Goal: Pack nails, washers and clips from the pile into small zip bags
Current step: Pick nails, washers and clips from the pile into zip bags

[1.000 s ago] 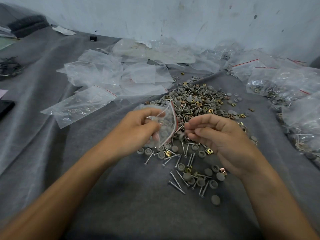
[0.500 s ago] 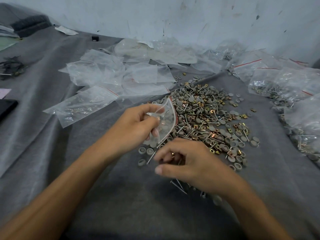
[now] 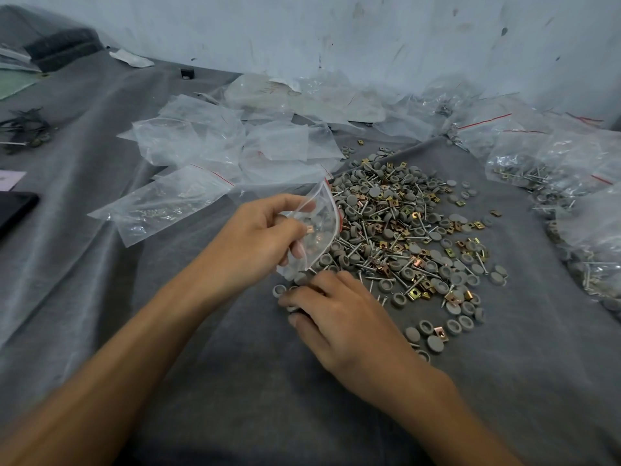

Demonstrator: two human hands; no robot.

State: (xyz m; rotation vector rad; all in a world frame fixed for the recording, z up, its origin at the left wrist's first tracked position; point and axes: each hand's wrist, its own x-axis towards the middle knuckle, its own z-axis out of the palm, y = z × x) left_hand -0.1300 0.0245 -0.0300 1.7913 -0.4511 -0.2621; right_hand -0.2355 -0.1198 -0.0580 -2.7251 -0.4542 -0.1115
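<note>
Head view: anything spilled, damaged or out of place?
Nothing damaged or spilled beyond the working pile on the grey cloth. A few grey washers and one clip lie scattered apart from its near edge. The zip bag in the left hand is bowed open, seemingly intact.

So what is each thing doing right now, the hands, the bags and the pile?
left grip: curled round the small bag, holding it up.
small bag: mouth open, a few pieces inside.
right grip: fingers curled on the pile's near edge; what it holds is hidden.
pile: loose, spread on the cloth.
empty bags: lying flat.
full bags: lying filled at the right.
</note>
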